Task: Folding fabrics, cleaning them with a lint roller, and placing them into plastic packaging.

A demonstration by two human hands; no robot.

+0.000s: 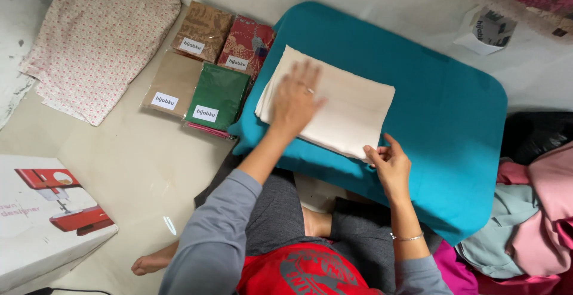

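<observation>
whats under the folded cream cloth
The folded cream cloth lies on a teal cushion, which shows all around it. The left hand presses flat on top; the right hand grips its near corner. The teal directly beneath is hidden.

Left hand: flat, fingers spread, on folded cream cloth.
Right hand: pinches cloth's corner at 5 o'clock.
Teal cushion: beneath cloth.
4 packaged fabrics: at 9 o'clock from cushion.
</observation>
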